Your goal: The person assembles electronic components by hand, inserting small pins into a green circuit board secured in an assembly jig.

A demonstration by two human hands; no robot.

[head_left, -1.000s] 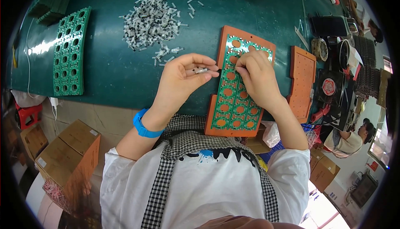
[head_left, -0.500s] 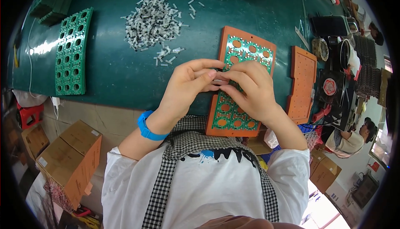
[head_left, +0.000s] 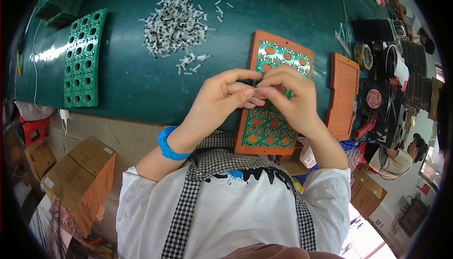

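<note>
My left hand (head_left: 219, 96) is closed, with a thin clear piece (head_left: 253, 99) across its fingers. It looks like the small clear-and-black parts in the pile (head_left: 174, 25) at the upper left. Thumb and fingertips pinched together, my right hand (head_left: 295, 98) meets the left fingertips; whatever is in the pinch is too small to make out. Both hands are over an orange fixture plate (head_left: 266, 150), hiding part of it. On the plate lies a green circuit board panel (head_left: 263, 126) with rows of round holes.
A stack of green board panels (head_left: 82, 65) stands at the left of the green table (head_left: 127, 89). Another orange plate (head_left: 343, 98) lies at the right, near a tape roll (head_left: 362, 56). Cardboard boxes (head_left: 78, 174) are on the floor at left. Another person (head_left: 396, 160) sits far right.
Both hands have shifted slightly right, with the fingertips still together. The thin clear piece now shows across the left fingers. The pile and plates look unchanged.
</note>
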